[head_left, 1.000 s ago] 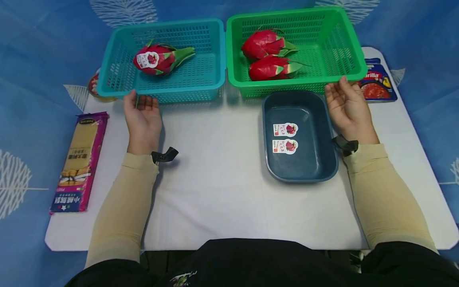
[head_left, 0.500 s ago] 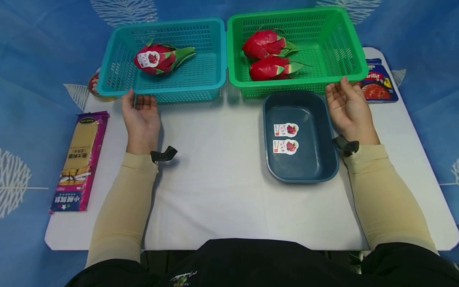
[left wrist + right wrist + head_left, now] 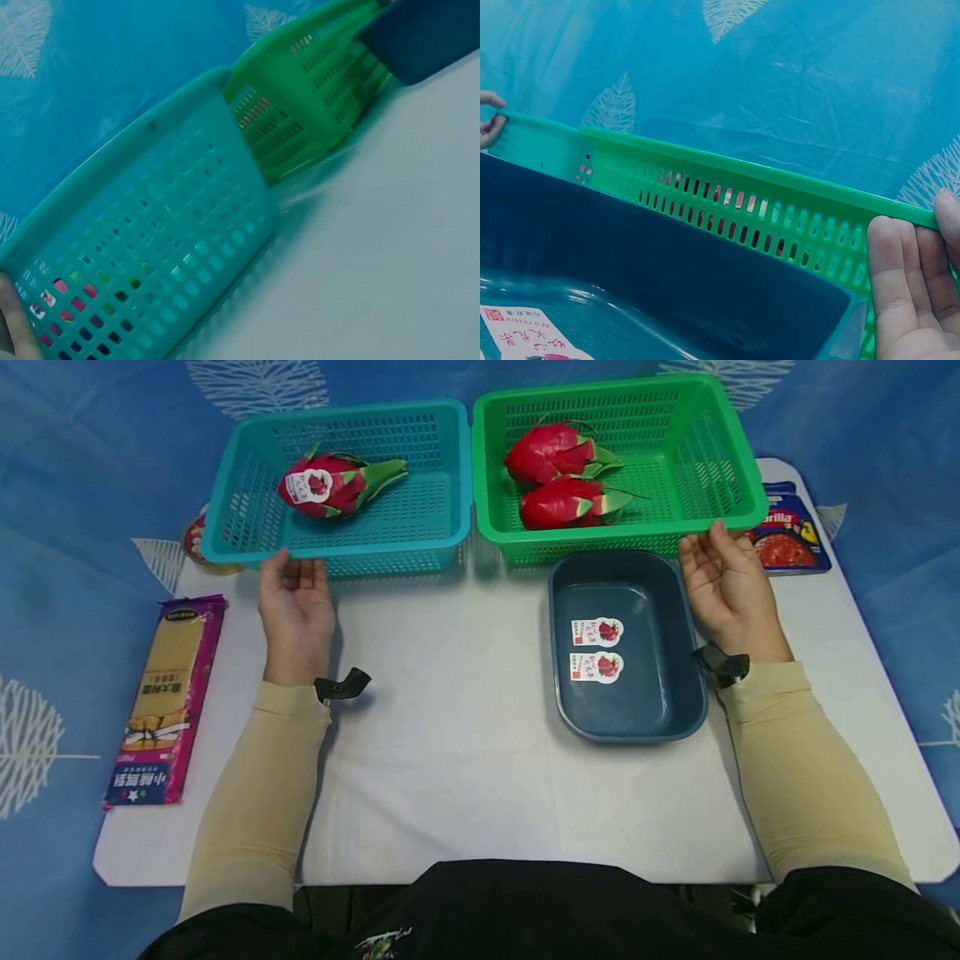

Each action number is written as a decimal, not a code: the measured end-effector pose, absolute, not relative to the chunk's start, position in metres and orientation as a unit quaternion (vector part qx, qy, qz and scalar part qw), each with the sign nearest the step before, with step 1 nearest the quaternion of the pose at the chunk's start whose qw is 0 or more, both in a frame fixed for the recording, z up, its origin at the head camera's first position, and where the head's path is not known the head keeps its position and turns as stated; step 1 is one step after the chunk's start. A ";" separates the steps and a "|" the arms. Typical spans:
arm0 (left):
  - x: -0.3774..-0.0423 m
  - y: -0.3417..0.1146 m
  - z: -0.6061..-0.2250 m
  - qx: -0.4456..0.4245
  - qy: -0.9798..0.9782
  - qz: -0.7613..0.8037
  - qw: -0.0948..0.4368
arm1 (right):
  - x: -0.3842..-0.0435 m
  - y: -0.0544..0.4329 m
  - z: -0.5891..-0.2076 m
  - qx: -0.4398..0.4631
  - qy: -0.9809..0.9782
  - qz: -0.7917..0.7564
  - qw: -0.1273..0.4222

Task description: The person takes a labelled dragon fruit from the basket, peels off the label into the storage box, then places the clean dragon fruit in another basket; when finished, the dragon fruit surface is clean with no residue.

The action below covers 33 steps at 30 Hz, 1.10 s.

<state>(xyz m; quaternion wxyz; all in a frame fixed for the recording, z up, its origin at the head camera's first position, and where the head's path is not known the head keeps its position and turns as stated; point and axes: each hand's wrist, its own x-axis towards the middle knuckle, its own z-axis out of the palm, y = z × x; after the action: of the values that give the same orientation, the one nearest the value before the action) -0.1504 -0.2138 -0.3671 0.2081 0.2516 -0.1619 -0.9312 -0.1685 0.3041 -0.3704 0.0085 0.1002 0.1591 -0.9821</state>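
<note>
In the head view my left hand [image 3: 297, 618] is palm up at the near left rim of a teal plastic basket [image 3: 390, 547], pinching that rim between thumb and fingers. One dragon fruit [image 3: 330, 485] with a white sticker lies in this basket. My right hand [image 3: 731, 585] holds the near right rim of a green basket [image 3: 712, 468]. Its thumb is over the rim and the fingers lie against the outer wall, as the right wrist view shows with the fingers [image 3: 900, 277]. Two dragon fruits, an upper one [image 3: 551, 452] and a lower one [image 3: 562, 503], lie side by side in the green basket.
A dark blue tub [image 3: 637, 710] stands before the green basket, two dragon fruit stickers [image 3: 596, 667] on its bottom. A noodle packet [image 3: 168, 693] lies at the left. A blue pouch [image 3: 787, 539] is right of the green basket; a round container [image 3: 197, 539] shows behind the teal one.
</note>
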 end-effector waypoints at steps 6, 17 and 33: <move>-0.148 -0.206 -0.365 0.218 -0.191 -0.935 0.205 | -0.169 0.304 -0.371 0.099 0.160 -0.982 0.008; -0.150 -0.204 -0.365 0.203 -0.199 -0.935 0.214 | -0.168 0.304 -0.371 0.103 0.160 -0.982 0.007; -0.149 -0.205 -0.364 0.209 -0.181 -0.940 0.202 | -0.169 0.303 -0.374 0.092 0.160 -0.983 0.005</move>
<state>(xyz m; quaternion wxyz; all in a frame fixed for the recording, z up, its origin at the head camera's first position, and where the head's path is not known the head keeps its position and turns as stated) -0.1487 -0.2052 -0.3643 0.2018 0.2087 -0.1806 -0.9397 -0.1686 0.3030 -0.3742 0.0049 0.0922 0.1603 -0.9827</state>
